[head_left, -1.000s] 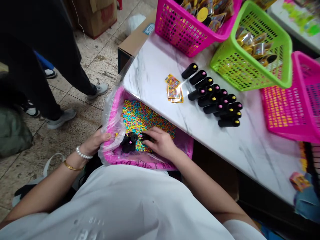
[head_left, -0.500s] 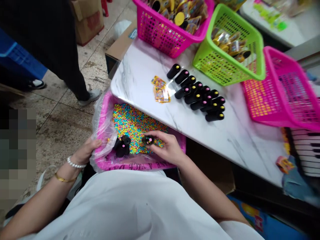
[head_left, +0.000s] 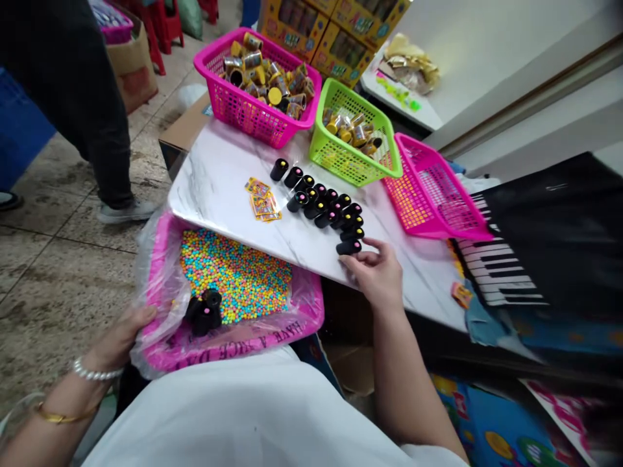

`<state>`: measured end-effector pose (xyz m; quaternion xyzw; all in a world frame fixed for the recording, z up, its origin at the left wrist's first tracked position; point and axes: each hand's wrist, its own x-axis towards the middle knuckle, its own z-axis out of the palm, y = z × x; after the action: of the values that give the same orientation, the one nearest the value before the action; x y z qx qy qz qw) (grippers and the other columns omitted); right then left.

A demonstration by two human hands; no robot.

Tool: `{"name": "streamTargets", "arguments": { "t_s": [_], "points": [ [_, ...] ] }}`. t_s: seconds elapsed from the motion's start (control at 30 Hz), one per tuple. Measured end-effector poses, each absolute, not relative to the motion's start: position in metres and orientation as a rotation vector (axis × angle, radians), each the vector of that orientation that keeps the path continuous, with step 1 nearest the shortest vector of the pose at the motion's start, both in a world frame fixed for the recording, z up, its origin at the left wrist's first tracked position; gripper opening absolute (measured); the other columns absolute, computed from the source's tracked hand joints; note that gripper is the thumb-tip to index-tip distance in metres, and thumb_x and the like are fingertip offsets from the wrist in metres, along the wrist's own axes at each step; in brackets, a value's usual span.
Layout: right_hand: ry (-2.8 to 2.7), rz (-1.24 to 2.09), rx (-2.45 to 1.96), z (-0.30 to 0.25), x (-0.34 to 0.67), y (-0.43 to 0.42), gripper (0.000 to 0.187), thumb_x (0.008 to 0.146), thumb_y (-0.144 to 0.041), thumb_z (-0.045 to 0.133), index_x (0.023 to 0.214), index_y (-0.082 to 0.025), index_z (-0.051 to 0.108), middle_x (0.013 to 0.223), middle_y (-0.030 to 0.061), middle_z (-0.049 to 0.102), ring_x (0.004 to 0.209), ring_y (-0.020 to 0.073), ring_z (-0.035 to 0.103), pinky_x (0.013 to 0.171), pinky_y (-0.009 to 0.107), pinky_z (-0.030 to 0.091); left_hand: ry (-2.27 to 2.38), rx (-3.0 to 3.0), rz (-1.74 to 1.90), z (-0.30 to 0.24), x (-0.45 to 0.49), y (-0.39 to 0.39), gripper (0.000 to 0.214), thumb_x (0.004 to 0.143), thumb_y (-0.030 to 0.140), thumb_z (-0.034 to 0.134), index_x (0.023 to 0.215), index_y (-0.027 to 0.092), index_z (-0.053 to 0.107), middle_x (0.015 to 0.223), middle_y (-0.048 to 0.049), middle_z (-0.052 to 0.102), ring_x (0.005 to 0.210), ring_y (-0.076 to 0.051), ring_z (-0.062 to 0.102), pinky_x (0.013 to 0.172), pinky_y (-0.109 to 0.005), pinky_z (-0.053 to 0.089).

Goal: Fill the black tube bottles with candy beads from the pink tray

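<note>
My left hand (head_left: 119, 334) grips the left rim of a pink basin (head_left: 316, 311) lined with clear plastic. Small pastel candy-like balls (head_left: 238, 275) fill it, and a few black tubes (head_left: 207, 312) lie on them at the near left. Over the white marbled table (head_left: 214, 168), my right hand (head_left: 377, 269) has its thumb and fingers closed about a black tube (head_left: 349, 248) with a pink ball at its top. That tube stands at the near end of a cluster of similar black tubes (head_left: 316, 207), topped with pink or yellow balls.
Small printed packets (head_left: 263, 204) lie left of the tubes. Behind stand a pink basket (head_left: 263, 123) and a green basket (head_left: 341, 159) of yellow-capped containers, and another pink basket (head_left: 433, 194). A person's dark-trousered leg (head_left: 109, 149) is at the left. A piano-key-patterned item (head_left: 501, 272) lies right.
My right hand has moved from the basin to the table with a black tube, now at the cluster's near end. My left hand stays on the rim. The view has shifted.
</note>
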<state>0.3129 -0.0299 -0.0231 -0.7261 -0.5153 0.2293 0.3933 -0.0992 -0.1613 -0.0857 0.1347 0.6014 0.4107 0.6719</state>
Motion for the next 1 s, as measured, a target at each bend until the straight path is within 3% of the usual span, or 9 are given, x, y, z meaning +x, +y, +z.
{"name": "streamTargets", "arguments": {
  "t_s": [0.17,0.27,0.37,0.47,0.53,0.63,0.73,0.87,1.0],
  "points": [
    [-1.055,0.482,-1.608,-0.033,0.283,-0.062,0.044,0.064,-0.034,0.084,0.082,-0.023,0.046,0.072,-0.0013,0.071,0.057,0.0175,0.067,0.044,0.022,0.046,1.228,0.391,0.976,-0.096,-0.103,-0.158,0.057,0.052,0.053,0.09,0.091,0.017,0.07,0.072,-0.0034,0.075,0.058,-0.019,0.066,0.058,-0.025,0.057],
    [-1.45,0.341,-1.5,-0.04,0.252,-0.091,0.023,0.076,-0.03,0.078,0.081,-0.022,0.057,0.077,0.0008,0.072,0.062,0.0165,0.068,0.056,0.027,0.053,1.134,0.464,1.03,-0.099,-0.105,-0.153,0.058,0.055,0.049,0.09,0.095,0.013,0.07,0.068,-0.0025,0.072,0.061,-0.019,0.066,0.06,-0.025,0.057],
    [-2.086,0.625,-1.34,-0.05,0.209,-0.1,0.014,0.088,-0.029,0.069,0.099,-0.023,0.067,0.082,0.0017,0.073,0.064,0.0153,0.067,0.062,0.026,0.055,1.051,0.496,1.04,-0.099,-0.104,-0.151,0.057,0.061,0.048,0.087,0.102,0.012,0.068,0.075,-0.0025,0.073,0.064,-0.017,0.066,0.06,-0.024,0.055],
    [-2.518,0.813,-1.045,-0.064,0.165,-0.086,0.032,0.092,-0.022,0.062,0.124,-0.025,0.062,0.111,0.0073,0.072,0.086,0.019,0.07,0.075,0.03,0.058,0.992,0.513,1.038,-0.103,-0.104,-0.153,0.054,0.069,0.044,0.083,0.109,0.012,0.067,0.09,-0.0043,0.075,0.072,-0.017,0.067,0.064,-0.024,0.056],
    [-2.722,0.778,-0.784,-0.073,0.145,-0.072,0.037,0.092,-0.016,0.057,0.127,-0.027,0.062,0.127,0.009,0.066,0.102,0.0224,0.066,0.084,0.035,0.056,0.966,0.521,1.057,-0.108,-0.105,-0.156,0.053,0.073,0.041,0.08,0.115,0.012,0.067,0.095,-0.0052,0.075,0.077,-0.017,0.068,0.069,-0.024,0.056],
    [-2.669,0.857,-0.636,-0.084,0.139,-0.057,0.031,0.09,-0.014,0.055,0.118,-0.024,0.063,0.117,0.0087,0.067,0.106,0.0224,0.063,0.088,0.035,0.054,0.947,0.537,1.084,-0.116,-0.108,-0.159,0.055,0.073,0.041,0.08,0.118,0.012,0.066,0.099,-0.0058,0.075,0.08,-0.018,0.068,0.071,-0.025,0.056],
    [-2.498,0.89,-0.899,-0.096,0.161,-0.054,0.024,0.086,-0.02,0.059,0.11,-0.021,0.061,0.103,0.0077,0.067,0.098,0.0227,0.064,0.086,0.035,0.054,0.943,0.573,1.074,-0.119,-0.111,-0.158,0.053,0.074,0.042,0.079,0.116,0.012,0.066,0.096,-0.0039,0.075,0.076,-0.016,0.066,0.068,-0.023,0.054],
    [-2.646,0.668,-1.263,-0.107,0.199,-0.058,0.022,0.084,-0.022,0.06,0.105,-0.018,0.061,0.095,0.0092,0.067,0.086,0.0255,0.064,0.076,0.036,0.053,0.921,0.587,1.056,-0.118,-0.112,-0.154,0.05,0.074,0.042,0.079,0.113,0.012,0.067,0.094,-0.0018,0.074,0.075,-0.015,0.066,0.068,-0.022,0.054],
    [-2.809,0.465,-1.3,-0.103,0.2,-0.064,0.018,0.084,-0.022,0.06,0.101,-0.018,0.064,0.098,0.0117,0.066,0.094,0.0287,0.062,0.084,0.04,0.053,0.956,0.54,1.02,-0.112,-0.109,-0.153,0.052,0.069,0.043,0.081,0.109,0.012,0.068,0.092,-0.002,0.075,0.076,-0.016,0.067,0.067,-0.023,0.055]
  ]
}}
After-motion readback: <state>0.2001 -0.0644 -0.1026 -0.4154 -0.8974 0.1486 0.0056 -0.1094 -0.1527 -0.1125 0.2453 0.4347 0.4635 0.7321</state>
